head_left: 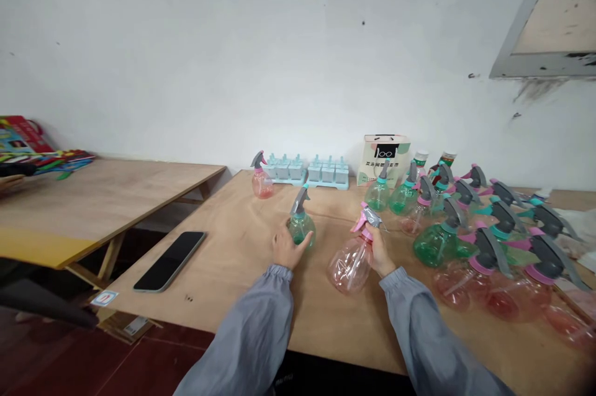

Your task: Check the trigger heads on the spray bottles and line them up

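Observation:
A green spray bottle with a grey and teal trigger head stands upright on the wooden table. My left hand is closed around its lower body, thumb in front. To the right, my right hand grips a clear pink spray bottle by the neck, just under its pink and grey head. That bottle leans, its head toward the upper right. A pink spray bottle stands alone farther back. Several more green and pink ones, such as a green spray bottle, crowd the right side.
A black phone lies on the left of the table. Light-blue popsicle molds and a printed paper bag stand along the wall. Another table is at the left, with another person's hand at its edge.

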`<action>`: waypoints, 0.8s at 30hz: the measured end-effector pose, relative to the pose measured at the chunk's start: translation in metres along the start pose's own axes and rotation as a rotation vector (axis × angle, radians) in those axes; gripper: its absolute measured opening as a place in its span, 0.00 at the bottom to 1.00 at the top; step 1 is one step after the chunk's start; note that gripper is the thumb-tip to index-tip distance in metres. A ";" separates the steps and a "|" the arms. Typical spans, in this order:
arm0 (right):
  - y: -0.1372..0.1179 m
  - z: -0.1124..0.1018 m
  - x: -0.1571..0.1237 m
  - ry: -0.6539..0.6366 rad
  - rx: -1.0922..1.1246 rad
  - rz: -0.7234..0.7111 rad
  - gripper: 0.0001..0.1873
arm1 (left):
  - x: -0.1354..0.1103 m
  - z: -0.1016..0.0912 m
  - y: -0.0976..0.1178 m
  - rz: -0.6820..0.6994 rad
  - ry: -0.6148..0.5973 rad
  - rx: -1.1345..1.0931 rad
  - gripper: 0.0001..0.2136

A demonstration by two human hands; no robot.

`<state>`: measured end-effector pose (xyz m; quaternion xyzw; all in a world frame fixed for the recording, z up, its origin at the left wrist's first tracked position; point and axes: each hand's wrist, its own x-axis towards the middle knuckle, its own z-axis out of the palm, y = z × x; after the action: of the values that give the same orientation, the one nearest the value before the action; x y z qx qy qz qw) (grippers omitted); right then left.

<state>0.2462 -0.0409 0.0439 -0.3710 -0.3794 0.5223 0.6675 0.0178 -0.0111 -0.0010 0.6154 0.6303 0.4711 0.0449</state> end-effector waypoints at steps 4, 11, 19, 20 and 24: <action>0.000 -0.001 -0.001 -0.014 0.013 0.003 0.18 | 0.000 0.000 0.000 -0.014 -0.004 -0.001 0.33; 0.003 -0.002 0.001 0.023 -0.047 -0.059 0.17 | 0.001 0.001 0.000 -0.007 0.001 0.008 0.32; -0.014 -0.020 0.015 0.171 -0.245 -0.221 0.15 | 0.001 -0.001 0.001 -0.008 -0.018 -0.011 0.32; -0.018 -0.024 0.020 0.202 -0.321 -0.274 0.15 | 0.001 -0.001 0.001 -0.001 -0.018 -0.009 0.32; -0.036 -0.040 0.046 0.284 -0.585 -0.451 0.20 | 0.002 -0.001 0.000 0.005 -0.035 -0.006 0.33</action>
<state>0.3047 -0.0058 0.0638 -0.5213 -0.4883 0.1757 0.6774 0.0167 -0.0102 0.0001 0.6252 0.6263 0.4622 0.0566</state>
